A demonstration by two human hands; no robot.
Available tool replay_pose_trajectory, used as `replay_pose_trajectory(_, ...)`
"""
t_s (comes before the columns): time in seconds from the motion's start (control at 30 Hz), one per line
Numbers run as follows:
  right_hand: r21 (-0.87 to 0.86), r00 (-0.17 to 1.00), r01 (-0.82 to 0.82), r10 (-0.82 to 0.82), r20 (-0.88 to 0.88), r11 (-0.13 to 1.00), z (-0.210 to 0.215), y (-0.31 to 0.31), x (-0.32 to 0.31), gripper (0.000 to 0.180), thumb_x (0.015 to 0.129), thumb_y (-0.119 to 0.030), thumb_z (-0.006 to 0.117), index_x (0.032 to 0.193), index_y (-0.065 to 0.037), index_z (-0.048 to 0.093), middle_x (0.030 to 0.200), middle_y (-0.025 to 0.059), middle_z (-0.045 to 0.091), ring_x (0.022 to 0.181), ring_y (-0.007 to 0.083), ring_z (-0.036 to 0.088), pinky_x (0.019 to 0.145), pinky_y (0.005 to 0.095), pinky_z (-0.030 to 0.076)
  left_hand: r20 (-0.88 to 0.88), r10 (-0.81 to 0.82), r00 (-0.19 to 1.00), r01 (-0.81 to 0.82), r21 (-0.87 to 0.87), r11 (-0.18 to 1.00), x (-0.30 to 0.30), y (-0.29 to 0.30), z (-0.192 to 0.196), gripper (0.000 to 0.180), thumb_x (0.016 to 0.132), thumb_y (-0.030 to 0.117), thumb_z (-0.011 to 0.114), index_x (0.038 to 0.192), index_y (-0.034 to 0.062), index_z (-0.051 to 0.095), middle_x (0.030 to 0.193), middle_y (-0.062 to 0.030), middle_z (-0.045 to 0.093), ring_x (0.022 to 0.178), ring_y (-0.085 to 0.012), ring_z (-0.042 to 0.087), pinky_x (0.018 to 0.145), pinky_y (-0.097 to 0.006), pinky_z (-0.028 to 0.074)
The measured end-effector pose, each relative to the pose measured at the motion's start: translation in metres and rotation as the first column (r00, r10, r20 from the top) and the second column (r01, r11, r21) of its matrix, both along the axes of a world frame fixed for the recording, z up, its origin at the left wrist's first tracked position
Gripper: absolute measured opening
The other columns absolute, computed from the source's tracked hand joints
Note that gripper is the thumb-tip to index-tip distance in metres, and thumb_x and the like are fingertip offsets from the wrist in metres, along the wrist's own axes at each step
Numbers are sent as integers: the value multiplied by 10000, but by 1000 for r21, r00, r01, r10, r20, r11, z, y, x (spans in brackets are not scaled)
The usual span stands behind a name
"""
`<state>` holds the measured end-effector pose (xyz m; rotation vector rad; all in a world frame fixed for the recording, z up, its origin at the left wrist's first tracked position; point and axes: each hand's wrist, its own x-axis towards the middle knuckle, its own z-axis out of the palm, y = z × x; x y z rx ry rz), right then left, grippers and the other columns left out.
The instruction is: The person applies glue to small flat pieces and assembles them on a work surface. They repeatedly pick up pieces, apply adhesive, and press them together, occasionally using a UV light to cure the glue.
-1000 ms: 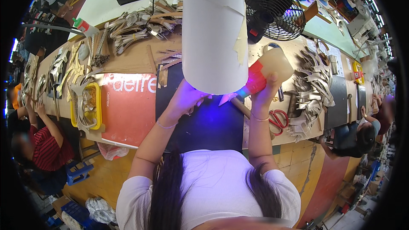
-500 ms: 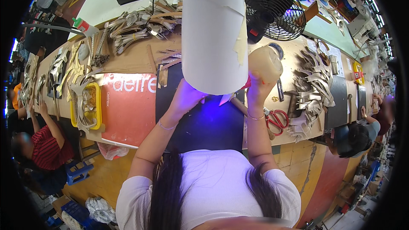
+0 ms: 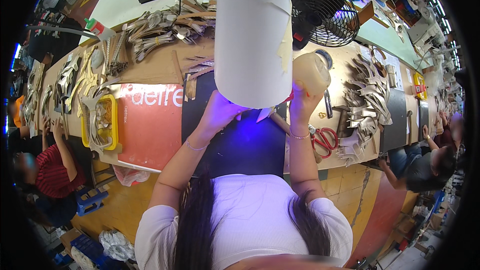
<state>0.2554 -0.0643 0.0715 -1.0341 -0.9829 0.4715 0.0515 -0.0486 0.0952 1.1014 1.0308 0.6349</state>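
Note:
A large white paper-like cylinder (image 3: 252,40) hangs in front of me and hides part of both hands. My left hand (image 3: 221,112) is closed at its lower left edge, thumb showing; whatever its fingers hold is hidden. My right hand (image 3: 303,105) grips a cream plastic bottle (image 3: 311,76), tilted with its base to the upper right. A bit of red shows beside these fingers, at the cylinder's edge. Below lies a black mat (image 3: 240,155) lit violet-blue. On it, between my hands, is a tool with a wooden handle (image 3: 281,122), its other end partly covered.
Red-handled scissors (image 3: 326,140) lie right of my right forearm, near heaped metallic strap pieces (image 3: 367,105). A black fan (image 3: 320,15) stands behind the bottle. At left are a red board (image 3: 150,130), a yellow basket (image 3: 116,130) and bundled straps (image 3: 155,30). Co-workers sit at both sides.
My hands and the bottle keep nearly the same pose; the view shifts slightly. The co-worker at right has changed posture, and the hands of the one at left have moved.

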Motion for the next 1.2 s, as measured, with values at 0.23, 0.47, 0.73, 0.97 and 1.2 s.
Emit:
replay_pose_trajectory(0.23,-3,1000,9,-9,10,1000,-1,1,0,465,824,-354,791,1023,43,652,960,78,694,877,156,643,789,297,504,21,20,1000,-21,56,998,0,-1,-3,162,852,86,730,947,-39,688,764,-61,675,568,-88,581,487,-219,473)
replay_pose_trajectory(0.47,-67,999,-33,34,11,997,-8,-4,3,480,824,-372,786,1028,40,649,962,78,691,875,157,639,792,299,505,85,86,993,-87,13,996,-1,-1,0,118,826,48,718,897,-34,671,707,-40,631,553,-95,587,477,-215,464)
replay_pose_trajectory(0.73,-106,927,-138,91,-365,985,-37,-5,22,669,920,-457,624,1349,11,417,1238,136,574,1108,251,615,934,378,531,-15,129,991,-130,-23,991,-34,5,-11,209,811,56,737,989,-22,661,749,-32,646,552,-102,595,514,-230,471)
replay_pose_trajectory(0.97,-94,863,-155,88,-498,983,-37,-7,26,698,873,-491,688,1297,0,431,1143,104,566,1003,209,617,844,354,547,-287,594,752,-524,286,802,-139,20,-75,247,823,122,744,993,-37,663,786,-64,679,608,-96,632,524,-242,495)
replay_pose_trajectory(1.2,-134,860,-211,118,-496,968,-44,-7,22,754,871,-524,673,1338,0,399,1218,114,554,1103,240,602,926,385,524,-530,595,604,-410,434,802,-151,15,-110,270,799,160,762,964,-35,674,792,-93,679,660,-119,638,588,-306,503)
